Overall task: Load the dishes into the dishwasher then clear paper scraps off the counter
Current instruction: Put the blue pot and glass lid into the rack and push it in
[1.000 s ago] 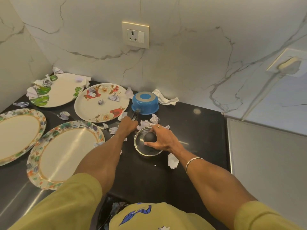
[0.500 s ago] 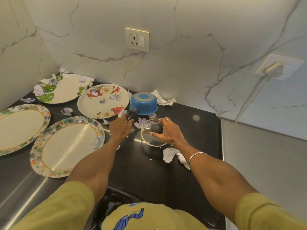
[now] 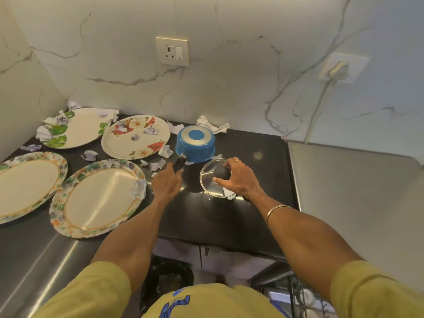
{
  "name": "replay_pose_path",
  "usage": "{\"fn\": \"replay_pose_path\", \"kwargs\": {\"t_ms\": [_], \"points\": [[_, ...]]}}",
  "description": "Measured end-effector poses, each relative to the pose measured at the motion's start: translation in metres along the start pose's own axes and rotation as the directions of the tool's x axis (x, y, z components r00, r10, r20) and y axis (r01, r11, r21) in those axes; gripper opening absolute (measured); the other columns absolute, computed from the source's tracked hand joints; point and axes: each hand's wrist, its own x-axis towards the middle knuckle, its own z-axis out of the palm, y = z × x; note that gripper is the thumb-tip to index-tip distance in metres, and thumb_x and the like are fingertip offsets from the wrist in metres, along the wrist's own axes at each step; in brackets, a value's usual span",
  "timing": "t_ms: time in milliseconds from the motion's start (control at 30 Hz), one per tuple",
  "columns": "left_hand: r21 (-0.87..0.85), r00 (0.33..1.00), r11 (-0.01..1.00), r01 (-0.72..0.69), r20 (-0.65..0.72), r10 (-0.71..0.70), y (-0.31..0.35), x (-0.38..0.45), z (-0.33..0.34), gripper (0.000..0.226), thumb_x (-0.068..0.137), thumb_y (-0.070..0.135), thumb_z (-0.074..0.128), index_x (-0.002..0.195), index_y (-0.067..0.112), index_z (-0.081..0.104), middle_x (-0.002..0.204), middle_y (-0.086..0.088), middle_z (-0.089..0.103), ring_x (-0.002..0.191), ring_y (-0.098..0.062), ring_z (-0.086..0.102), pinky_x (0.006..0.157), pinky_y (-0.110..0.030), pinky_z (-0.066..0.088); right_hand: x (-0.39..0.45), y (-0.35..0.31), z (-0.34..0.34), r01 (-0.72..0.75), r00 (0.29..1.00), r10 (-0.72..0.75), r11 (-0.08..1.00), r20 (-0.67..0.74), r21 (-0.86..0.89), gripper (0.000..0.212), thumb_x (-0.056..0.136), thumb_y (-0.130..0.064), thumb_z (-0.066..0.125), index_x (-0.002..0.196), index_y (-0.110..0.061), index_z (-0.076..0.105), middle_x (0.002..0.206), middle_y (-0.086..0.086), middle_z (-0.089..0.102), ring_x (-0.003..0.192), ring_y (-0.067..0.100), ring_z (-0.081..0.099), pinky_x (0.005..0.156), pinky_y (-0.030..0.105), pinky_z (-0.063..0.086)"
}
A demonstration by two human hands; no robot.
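Note:
A blue saucepan (image 3: 195, 143) lies upside down on the black counter (image 3: 229, 216), its black handle (image 3: 179, 164) pointing toward me. My left hand (image 3: 167, 182) grips that handle. My right hand (image 3: 238, 179) holds the black knob of a glass lid (image 3: 207, 182), which is tilted up off the counter. Several patterned plates lie to the left: a red-flower plate (image 3: 135, 137), a green-leaf plate (image 3: 75, 127) and two with floral rims (image 3: 96, 198), (image 3: 27, 184). Crumpled paper scraps (image 3: 158, 165) lie on and between the plates and behind the saucepan (image 3: 212, 126).
A marble wall with a socket (image 3: 172, 51) rises behind the counter. A plugged-in cable (image 3: 337, 71) hangs at the right above a grey appliance top (image 3: 355, 193). A black bin (image 3: 167, 278) stands below the counter edge, and a dishwasher rack (image 3: 298, 294) shows at bottom right.
The view has pulled back and down. My right hand has lifted the glass lid off the counter by its knob. My left hand has stayed on the saucepan handle.

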Motion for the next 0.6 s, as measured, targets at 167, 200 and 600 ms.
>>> {"fn": "replay_pose_path", "kwargs": {"t_ms": [167, 200, 600], "points": [[0.037, 0.992, 0.992, -0.122, 0.045, 0.120, -0.006, -0.027, -0.008, 0.033, 0.100, 0.043, 0.043, 0.107, 0.012, 0.050, 0.097, -0.014, 0.067, 0.088, -0.035, 0.065, 0.074, -0.042, 0.048, -0.059, -0.013, -0.005, -0.141, 0.985, 0.140, 0.990, -0.102, 0.000, 0.062, 0.068, -0.070, 0.070, 0.107, -0.025, 0.054, 0.105, -0.005, 0.057, 0.083, 0.015, 0.062, 0.073, 0.032, 0.060], [0.026, 0.987, 0.988, -0.151, 0.061, 0.149, -0.008, -0.035, -0.010, 0.033, 0.099, 0.043, 0.043, 0.106, 0.012, 0.050, 0.097, -0.014, 0.067, 0.088, -0.036, 0.065, 0.075, -0.043, 0.049, -0.072, -0.017, -0.005, -0.168, 0.979, 0.167, 0.986, -0.120, 0.003, 0.062, 0.068, -0.071, 0.070, 0.107, -0.025, 0.054, 0.105, -0.005, 0.058, 0.083, 0.014, 0.062, 0.073, 0.031, 0.060], [-0.095, 0.893, 0.925, -0.369, 0.239, 0.381, -0.005, -0.162, -0.003, 0.036, 0.100, 0.044, 0.044, 0.111, 0.011, 0.053, 0.101, -0.015, 0.067, 0.093, -0.039, 0.064, 0.074, -0.040, 0.045, -0.259, -0.069, 0.002, -0.512, 0.825, 0.507, 0.857, -0.249, 0.050, 0.063, 0.069, -0.066, 0.073, 0.108, -0.021, 0.056, 0.109, 0.000, 0.058, 0.089, 0.018, 0.061, 0.077, 0.034, 0.056]]}}
